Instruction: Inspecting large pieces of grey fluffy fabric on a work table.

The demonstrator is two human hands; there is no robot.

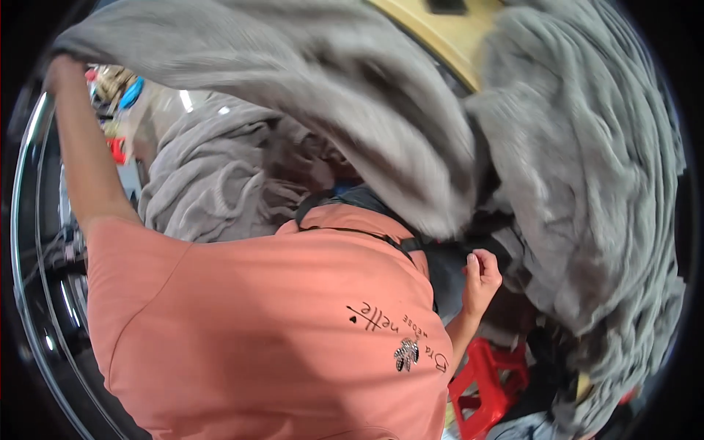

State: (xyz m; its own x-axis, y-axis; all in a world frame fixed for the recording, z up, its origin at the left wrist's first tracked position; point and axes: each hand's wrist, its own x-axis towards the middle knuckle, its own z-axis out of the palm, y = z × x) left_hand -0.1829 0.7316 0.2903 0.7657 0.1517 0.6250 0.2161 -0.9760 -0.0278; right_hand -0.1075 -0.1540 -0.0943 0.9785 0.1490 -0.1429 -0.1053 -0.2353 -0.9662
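Observation:
My left hand is stretched out at the far left, closed on the end of a grey knitted fabric. From there the fabric spans the upper view in a wide, motion-blurred sweep and hangs down near the middle. My right hand is at the right of my waist, below the hanging fabric and apart from it. Its fingers are curled in toward the thumb, and nothing shows in them. A big draped heap of the same grey fabric stands to the right of that hand.
More grey fabric lies piled at the left, beside my body. A yellowish tabletop with a dark object on it is at the top. A red plastic stool stands at the lower right. A metal rail runs along the left edge.

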